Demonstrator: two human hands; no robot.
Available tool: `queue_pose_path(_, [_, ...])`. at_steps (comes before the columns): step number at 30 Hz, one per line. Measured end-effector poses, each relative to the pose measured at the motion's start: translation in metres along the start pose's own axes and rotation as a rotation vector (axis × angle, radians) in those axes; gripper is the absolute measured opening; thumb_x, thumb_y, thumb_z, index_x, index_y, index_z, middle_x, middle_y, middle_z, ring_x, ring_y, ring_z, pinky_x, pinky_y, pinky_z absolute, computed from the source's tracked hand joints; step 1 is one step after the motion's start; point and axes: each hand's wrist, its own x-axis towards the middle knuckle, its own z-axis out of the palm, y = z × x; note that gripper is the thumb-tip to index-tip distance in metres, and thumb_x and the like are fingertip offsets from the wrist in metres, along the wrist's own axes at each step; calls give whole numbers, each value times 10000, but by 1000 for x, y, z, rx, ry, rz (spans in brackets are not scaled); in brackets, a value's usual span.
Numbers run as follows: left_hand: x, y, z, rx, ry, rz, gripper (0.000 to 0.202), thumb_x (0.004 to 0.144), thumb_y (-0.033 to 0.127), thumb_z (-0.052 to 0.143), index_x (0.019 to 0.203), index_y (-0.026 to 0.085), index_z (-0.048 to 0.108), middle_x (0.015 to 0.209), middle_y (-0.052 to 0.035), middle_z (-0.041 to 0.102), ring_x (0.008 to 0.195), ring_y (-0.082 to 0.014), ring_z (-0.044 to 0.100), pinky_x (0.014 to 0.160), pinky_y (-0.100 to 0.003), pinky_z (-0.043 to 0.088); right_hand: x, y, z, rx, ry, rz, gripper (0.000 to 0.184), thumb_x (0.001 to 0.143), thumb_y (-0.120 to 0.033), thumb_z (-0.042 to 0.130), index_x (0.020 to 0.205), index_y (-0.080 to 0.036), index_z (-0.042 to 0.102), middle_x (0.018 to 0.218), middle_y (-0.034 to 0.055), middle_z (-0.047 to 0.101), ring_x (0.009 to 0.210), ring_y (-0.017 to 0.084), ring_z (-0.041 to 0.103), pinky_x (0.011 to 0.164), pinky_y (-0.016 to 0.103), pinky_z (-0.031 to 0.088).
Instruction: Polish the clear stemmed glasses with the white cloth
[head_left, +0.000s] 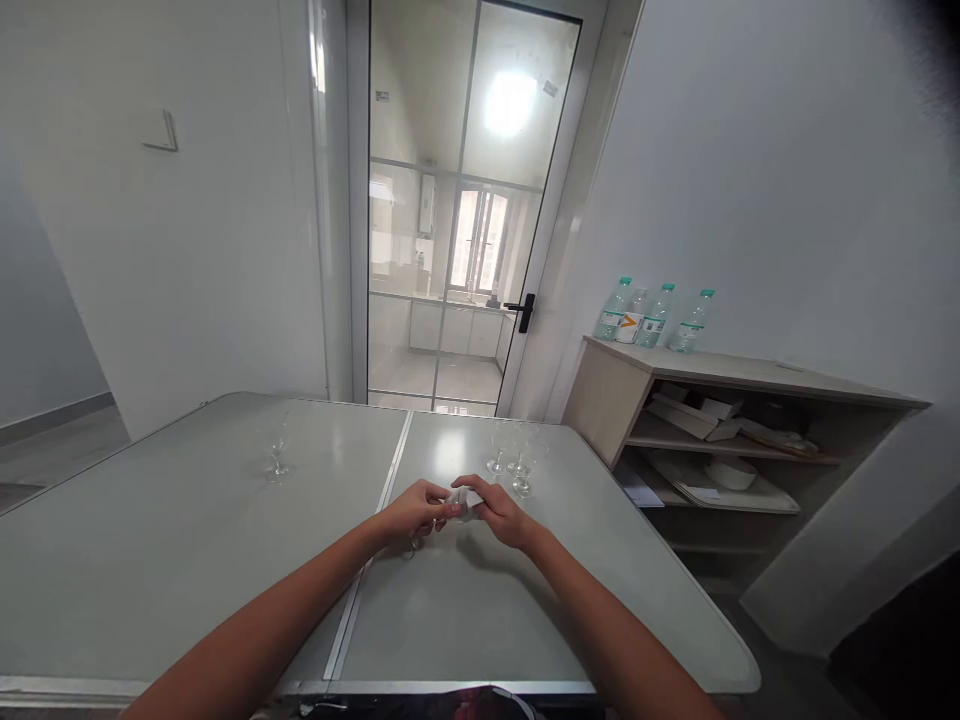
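Note:
Above the middle of the grey table [225, 560], both of my hands are close together around one small clear stemmed glass [409, 548]. My left hand [414, 512] is closed on it, and its round foot shows below my fingers. My right hand [499, 510] is closed on a crumpled white cloth or tissue [463, 497], which presses against the glass's bowl. Fingers and the white material hide most of the bowl. Just beyond my right hand stand several clear stemmed glasses [523, 485] in a group. A lone stemmed glass [277, 465] stands upright on the left half.
A metal seam [390, 470] divides the tabletop. To the right stands a wooden shelf unit [622, 390] with plastic bottles [654, 318] on top and boxes [694, 412] inside. Behind the table is a glass door [420, 230] with a black handle [526, 312].

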Motion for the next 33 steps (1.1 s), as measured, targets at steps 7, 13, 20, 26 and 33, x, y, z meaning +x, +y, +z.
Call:
queue_pose_path(7, [4, -11, 3, 595, 325, 188, 553, 801, 670, 668, 607, 159, 581, 529, 38, 483, 508, -95, 420, 533, -247, 269, 5, 2, 9, 223, 185, 140, 309, 902, -267, 513, 1177, -251, 653, 963, 20, 650, 844, 192, 556, 785, 303, 430])
queue_pose_path(13, [3, -13, 7, 997, 449, 199, 402, 855, 584, 664, 812, 190, 728, 704, -45, 727, 667, -191, 656, 629, -261, 376, 15, 15, 22, 814, 437, 431, 381, 799, -514, 700, 1038, -221, 654, 681, -42, 534, 574, 132, 468, 555, 238, 350])
queue_pose_path(20, [1, -6, 4, 994, 451, 171, 351, 890, 539, 642, 1014, 233, 761, 816, -36, 778, 769, -215, 712, 664, -271, 424, 15, 17, 17, 601, 553, 399, 335, 842, -423, 625, 1113, -226, 618, 744, -27, 557, 639, 156, 504, 609, 257, 393])
queue_pose_path(26, [1, -9, -1, 1055, 509, 91, 361, 920, 544, 604, 1050, 236, 741, 832, -48, 778, 807, -234, 723, 661, -276, 421, 3, 16, 4, -209, 564, 132, 467, 904, -202, 463, 1368, -221, 506, 1060, 74, 640, 920, 244, 588, 871, 392, 461])
queue_pose_path(33, [-2, -12, -1, 1122, 457, 185, 313, 908, 519, 631, 937, 219, 717, 831, -40, 781, 760, -214, 727, 648, -269, 431, 5, -4, 6, -378, 169, -91, 532, 892, -122, 502, 1407, -251, 482, 1248, 102, 638, 1151, 283, 559, 1040, 461, 417])
